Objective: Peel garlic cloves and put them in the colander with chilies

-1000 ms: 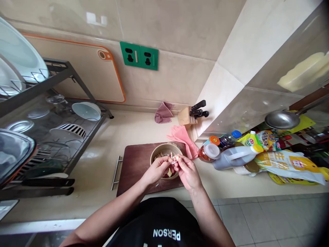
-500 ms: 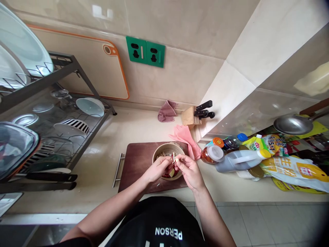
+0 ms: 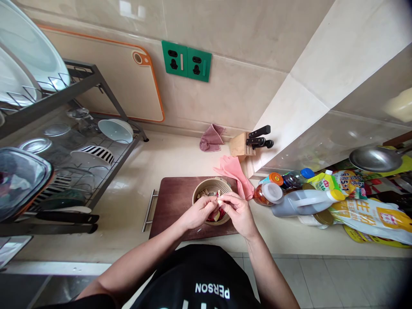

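Over a beige slatted basket [image 3: 196, 191], my two hands meet fingertip to fingertip. My left hand [image 3: 201, 211] is closed in a pinch on a small pale piece that looks like a garlic clove [image 3: 219, 201]. From the other side my right hand [image 3: 237, 212] pinches the same piece. Pale pieces and dark red bits lie inside the basket, partly hidden by my fingers. The basket stands on a dark brown cutting board [image 3: 174, 201].
Pink rubber gloves [image 3: 238, 174] touch the board's right corner. Behind are a knife block [image 3: 238, 145] and a folded cloth [image 3: 211, 138]. Bottles and a jar [image 3: 267, 194] crowd the right side; a dish rack [image 3: 112, 98] fills the left. A metal handle [image 3: 148, 212] flanks the board.
My hands stay pinched together over the basket, with fingers slightly shifted and less of the pale piece showing. The whole view has moved a little.
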Available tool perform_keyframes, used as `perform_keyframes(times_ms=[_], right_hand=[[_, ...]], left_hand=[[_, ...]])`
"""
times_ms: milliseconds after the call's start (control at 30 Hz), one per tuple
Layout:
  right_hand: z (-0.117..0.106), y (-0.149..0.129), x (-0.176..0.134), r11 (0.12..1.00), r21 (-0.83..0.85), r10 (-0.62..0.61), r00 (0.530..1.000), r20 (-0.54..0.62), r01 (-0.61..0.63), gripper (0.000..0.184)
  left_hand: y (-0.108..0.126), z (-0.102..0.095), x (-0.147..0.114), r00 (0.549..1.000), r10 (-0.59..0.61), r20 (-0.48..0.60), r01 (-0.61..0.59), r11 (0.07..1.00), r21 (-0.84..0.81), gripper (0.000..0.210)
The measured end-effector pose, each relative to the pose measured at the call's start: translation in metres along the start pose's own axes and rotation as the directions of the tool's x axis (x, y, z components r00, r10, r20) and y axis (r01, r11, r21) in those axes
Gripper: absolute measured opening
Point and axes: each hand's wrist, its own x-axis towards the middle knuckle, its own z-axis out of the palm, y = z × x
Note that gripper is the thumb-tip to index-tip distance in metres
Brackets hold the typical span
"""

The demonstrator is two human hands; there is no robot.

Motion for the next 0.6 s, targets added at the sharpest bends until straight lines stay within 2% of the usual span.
perform_keyframes(times_ms=[167,233,300,367,467,533,600], right_hand=[[0.007,-0.004,-0.002,0.999,-0.045,-0.026,0.998,-0.053,0.024,0.013],[0.012,-0.001,-0.003,1.0,0.022,0.015,0.997,-0.081,-0.013,0.012],[0.017,0.005,-0.004,0.978,0.191,0.112,0.986,-0.124,-0.087,0.011],[0.021,0.01,-0.004,0.887,0.431,0.248,0.959,-0.139,-0.167,0.013],[0.022,0.015,-0.001,0.667,0.713,0.382,0.921,-0.081,-0.214,0.018],[0.018,0.015,0.001,0.569,0.793,0.405,0.913,-0.043,-0.215,0.02],[0.013,0.013,0.002,0.528,0.82,0.404,0.914,-0.014,-0.221,0.021]], left_hand=[[-0.005,0.004,0.002,0.996,-0.005,-0.085,-0.005,0.994,-0.112,0.026],[-0.008,0.006,0.003,0.991,-0.008,-0.133,-0.013,0.988,-0.153,0.024],[-0.011,0.007,0.004,0.985,-0.021,-0.173,-0.014,0.98,-0.199,0.025],[-0.014,0.009,0.004,0.981,-0.05,-0.187,0.0,0.966,-0.257,0.026],[-0.017,0.011,0.003,0.98,-0.122,-0.157,0.064,0.941,-0.333,0.026],[-0.018,0.01,0.002,0.981,-0.146,-0.125,0.094,0.931,-0.353,0.027],[-0.018,0.008,0.002,0.986,-0.139,-0.091,0.099,0.93,-0.355,0.027]])
